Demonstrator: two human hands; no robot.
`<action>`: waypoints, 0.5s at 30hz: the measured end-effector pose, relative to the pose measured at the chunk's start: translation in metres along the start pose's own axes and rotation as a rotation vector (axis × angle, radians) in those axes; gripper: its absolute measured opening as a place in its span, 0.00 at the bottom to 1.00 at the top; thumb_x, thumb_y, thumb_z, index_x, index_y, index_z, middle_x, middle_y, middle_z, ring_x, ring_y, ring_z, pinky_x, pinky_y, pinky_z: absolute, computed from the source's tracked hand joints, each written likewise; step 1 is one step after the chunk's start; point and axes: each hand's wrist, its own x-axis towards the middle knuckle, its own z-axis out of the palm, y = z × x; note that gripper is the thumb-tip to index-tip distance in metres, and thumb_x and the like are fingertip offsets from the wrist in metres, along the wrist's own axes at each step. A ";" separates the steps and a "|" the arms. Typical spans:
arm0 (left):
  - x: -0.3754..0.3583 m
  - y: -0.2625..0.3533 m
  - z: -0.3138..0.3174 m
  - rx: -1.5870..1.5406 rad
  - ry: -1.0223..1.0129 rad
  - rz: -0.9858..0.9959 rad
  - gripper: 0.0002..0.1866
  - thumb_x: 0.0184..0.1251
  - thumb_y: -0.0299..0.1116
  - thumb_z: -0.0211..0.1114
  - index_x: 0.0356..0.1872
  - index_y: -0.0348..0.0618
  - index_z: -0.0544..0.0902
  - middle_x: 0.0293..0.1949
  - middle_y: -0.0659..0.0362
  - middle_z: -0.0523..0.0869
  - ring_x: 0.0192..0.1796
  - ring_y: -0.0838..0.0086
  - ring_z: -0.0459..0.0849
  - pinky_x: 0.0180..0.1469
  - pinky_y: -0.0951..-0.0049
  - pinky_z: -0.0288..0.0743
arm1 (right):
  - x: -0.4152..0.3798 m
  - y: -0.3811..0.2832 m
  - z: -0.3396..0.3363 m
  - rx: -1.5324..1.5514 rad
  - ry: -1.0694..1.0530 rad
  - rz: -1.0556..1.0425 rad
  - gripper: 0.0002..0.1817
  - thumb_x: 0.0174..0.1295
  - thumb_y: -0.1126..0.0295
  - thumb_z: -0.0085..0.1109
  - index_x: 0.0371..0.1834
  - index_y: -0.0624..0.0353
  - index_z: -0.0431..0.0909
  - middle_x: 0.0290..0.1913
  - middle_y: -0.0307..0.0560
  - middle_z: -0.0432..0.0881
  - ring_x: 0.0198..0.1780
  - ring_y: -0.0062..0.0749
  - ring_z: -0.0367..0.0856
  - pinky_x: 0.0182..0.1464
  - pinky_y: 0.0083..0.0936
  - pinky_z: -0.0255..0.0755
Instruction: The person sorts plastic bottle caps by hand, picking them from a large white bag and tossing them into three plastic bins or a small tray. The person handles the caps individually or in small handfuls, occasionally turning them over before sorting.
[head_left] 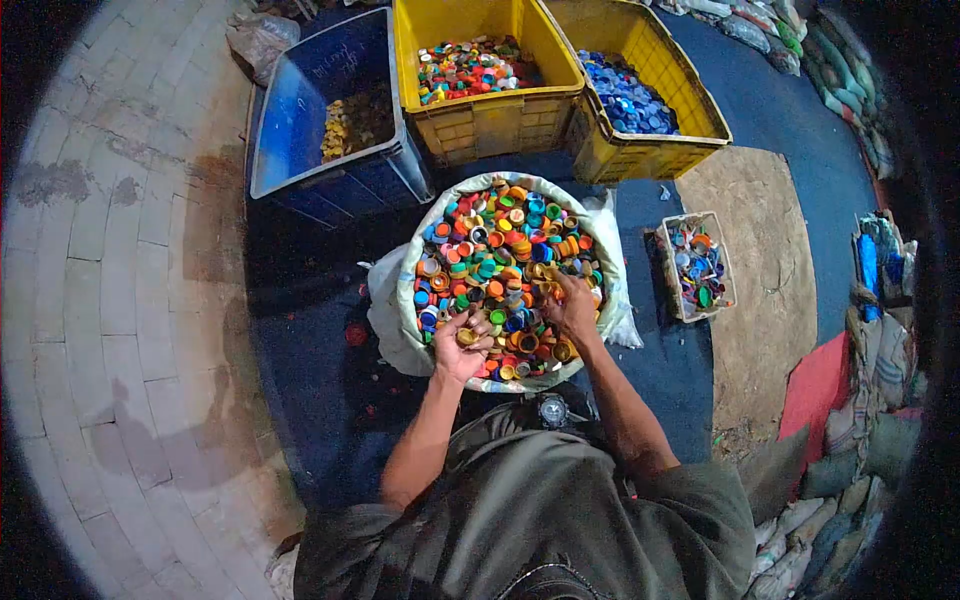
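A round white sack with a rolled rim stands in front of me, full of mixed plastic bottle caps in many colours. My left hand is over the near left part of the heap, palm partly up. Its curled fingers hold a gold bottle cap. My right hand reaches into the heap on the right side. Its fingers are bent together among orange and yellowish caps; what they grip, if anything, is partly hidden.
Beyond the sack stand a blue crate with yellowish caps, a yellow crate with mixed caps, and another yellow crate with blue caps. A small white basket of mixed pieces sits at right on cardboard. Filled sacks line the right edge.
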 end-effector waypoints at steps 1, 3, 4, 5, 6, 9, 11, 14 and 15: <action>0.000 0.000 0.000 0.007 0.022 0.003 0.08 0.69 0.33 0.54 0.43 0.42 0.77 0.29 0.63 0.72 0.32 0.76 0.70 0.25 0.81 0.64 | 0.004 0.003 0.001 -0.010 -0.063 -0.010 0.26 0.50 0.69 0.65 0.56 0.58 0.76 0.44 0.55 0.80 0.44 0.51 0.77 0.49 0.40 0.72; -0.001 -0.001 0.000 0.020 0.064 0.009 0.08 0.69 0.33 0.54 0.43 0.43 0.77 0.29 0.63 0.72 0.32 0.76 0.70 0.25 0.81 0.64 | 0.010 0.004 0.001 -0.032 -0.187 -0.031 0.27 0.52 0.67 0.65 0.58 0.56 0.76 0.45 0.57 0.81 0.46 0.51 0.78 0.49 0.38 0.72; -0.001 -0.001 0.001 0.049 0.066 0.015 0.07 0.70 0.33 0.54 0.42 0.43 0.77 0.30 0.63 0.74 0.32 0.76 0.71 0.25 0.81 0.64 | 0.011 0.008 0.006 0.008 -0.172 -0.065 0.26 0.50 0.66 0.66 0.56 0.57 0.77 0.42 0.55 0.82 0.44 0.49 0.78 0.48 0.38 0.72; -0.001 -0.001 0.002 0.072 0.076 0.020 0.07 0.70 0.33 0.54 0.42 0.43 0.77 0.31 0.63 0.74 0.32 0.76 0.71 0.25 0.81 0.64 | 0.011 0.020 0.017 0.016 -0.194 -0.069 0.26 0.50 0.66 0.67 0.55 0.57 0.77 0.41 0.55 0.82 0.43 0.49 0.78 0.47 0.38 0.72; -0.001 -0.001 0.003 0.095 0.088 0.027 0.07 0.70 0.33 0.54 0.42 0.43 0.77 0.31 0.63 0.75 0.32 0.76 0.72 0.26 0.80 0.64 | 0.015 0.019 0.022 0.024 -0.218 -0.073 0.25 0.50 0.66 0.67 0.55 0.57 0.77 0.39 0.54 0.82 0.42 0.49 0.78 0.47 0.38 0.72; -0.002 -0.001 0.006 0.143 0.110 0.040 0.08 0.70 0.35 0.55 0.43 0.44 0.77 0.32 0.64 0.76 0.32 0.76 0.73 0.27 0.79 0.65 | 0.014 0.017 0.017 -0.001 -0.223 -0.097 0.23 0.52 0.65 0.67 0.52 0.60 0.78 0.35 0.53 0.83 0.38 0.49 0.80 0.45 0.38 0.72; -0.002 -0.002 0.004 0.161 0.117 0.053 0.08 0.69 0.35 0.56 0.43 0.44 0.77 0.32 0.64 0.76 0.32 0.76 0.73 0.28 0.78 0.65 | 0.014 0.010 0.014 -0.006 -0.170 -0.116 0.23 0.52 0.64 0.67 0.52 0.62 0.78 0.35 0.53 0.83 0.38 0.48 0.80 0.41 0.38 0.73; -0.002 -0.003 0.005 0.190 0.123 0.069 0.08 0.69 0.35 0.56 0.43 0.45 0.77 0.32 0.64 0.77 0.33 0.76 0.74 0.28 0.78 0.66 | 0.007 0.021 0.023 0.288 -0.108 0.007 0.24 0.54 0.65 0.67 0.52 0.64 0.77 0.36 0.52 0.83 0.38 0.44 0.81 0.35 0.33 0.74; -0.002 -0.003 0.003 0.188 0.111 0.064 0.09 0.69 0.35 0.56 0.44 0.44 0.77 0.33 0.64 0.78 0.34 0.75 0.75 0.30 0.78 0.67 | 0.004 0.016 0.021 0.337 -0.100 0.098 0.23 0.54 0.67 0.65 0.53 0.65 0.76 0.39 0.51 0.83 0.38 0.42 0.81 0.36 0.33 0.74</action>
